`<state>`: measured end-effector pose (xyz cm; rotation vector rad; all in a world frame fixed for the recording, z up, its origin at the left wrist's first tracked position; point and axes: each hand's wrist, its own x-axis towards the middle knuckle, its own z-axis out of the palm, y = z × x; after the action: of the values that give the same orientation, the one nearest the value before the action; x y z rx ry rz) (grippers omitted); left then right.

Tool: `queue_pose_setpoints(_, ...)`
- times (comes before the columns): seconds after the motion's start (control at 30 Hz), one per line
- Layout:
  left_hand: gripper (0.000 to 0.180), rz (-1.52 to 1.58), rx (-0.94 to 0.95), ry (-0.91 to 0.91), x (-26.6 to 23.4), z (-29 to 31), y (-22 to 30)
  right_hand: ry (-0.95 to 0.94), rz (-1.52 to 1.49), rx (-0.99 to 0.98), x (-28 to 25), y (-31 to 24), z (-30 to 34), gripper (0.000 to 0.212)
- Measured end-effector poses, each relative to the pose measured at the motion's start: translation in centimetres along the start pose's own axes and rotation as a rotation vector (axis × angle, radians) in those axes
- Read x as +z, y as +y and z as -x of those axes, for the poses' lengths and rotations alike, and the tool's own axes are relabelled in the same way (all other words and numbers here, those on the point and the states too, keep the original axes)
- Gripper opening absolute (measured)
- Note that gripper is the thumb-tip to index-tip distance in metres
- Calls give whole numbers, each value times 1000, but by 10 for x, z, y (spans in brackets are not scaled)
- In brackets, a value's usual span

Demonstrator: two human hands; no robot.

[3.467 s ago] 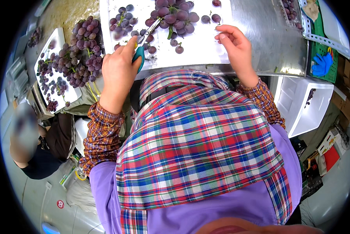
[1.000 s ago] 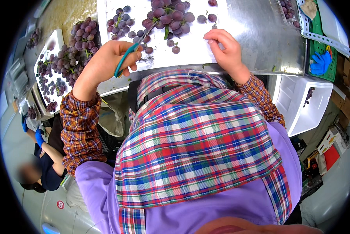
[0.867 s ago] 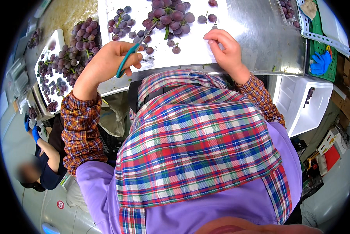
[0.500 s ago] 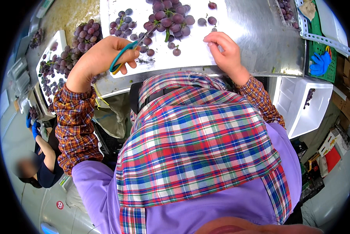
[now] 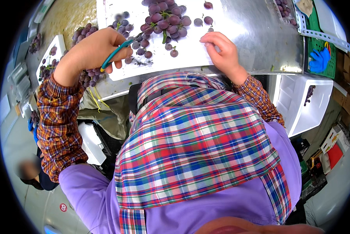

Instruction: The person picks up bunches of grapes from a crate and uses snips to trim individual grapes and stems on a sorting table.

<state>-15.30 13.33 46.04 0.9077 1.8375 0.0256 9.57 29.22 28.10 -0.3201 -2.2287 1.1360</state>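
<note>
My left hand (image 5: 91, 46) is closed round blue-green scissors (image 5: 118, 50). The scissor blades point up and right, their tips at the left edge of a purple grape bunch (image 5: 171, 18) with green stems. That bunch lies on a white sheet (image 5: 169, 64) in front of me. A smaller grape cluster (image 5: 123, 26) and several loose grapes lie close to the scissors, partly behind my hand. My right hand (image 5: 223, 50) hovers over the sheet's right part, thumb and forefinger apart, holding nothing. Just beyond its fingers are a few single grapes (image 5: 198, 22).
More grape bunches (image 5: 91, 77) lie at the left, partly behind my left hand. A metal table (image 5: 268, 54) extends right. Beside it are a white foam box (image 5: 294, 103) and a green crate (image 5: 331, 73) with a blue glove (image 5: 320, 60). Another person (image 5: 46, 177) is at the lower left.
My left hand and the scissors have shifted left and slightly down, the sleeve now covering more of the other person. The right hand has barely moved. The view has shifted slightly.
</note>
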Motion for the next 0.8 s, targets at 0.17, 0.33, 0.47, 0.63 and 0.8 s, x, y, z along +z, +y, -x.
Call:
queue_pose_setpoints(0.17,30,62,39,40,11,-1,-8,5,-8,-3,1,0,-1,13)
queue_pose_setpoints(0.33,28,92,71,46,21,-1,-14,-3,1,-4,1,3,0,13)
queue_pose_setpoints(0.47,28,163,122,52,33,0,-20,3,-26,20,1,1,0,12)
queue_pose_setpoints(0.63,28,274,80,-35,46,8,-19,16,-72,199,3,-10,-6,12)
queue_pose_setpoints(0.8,34,457,92,-62,68,5,-9,-99,77,296,18,-17,-25,33)
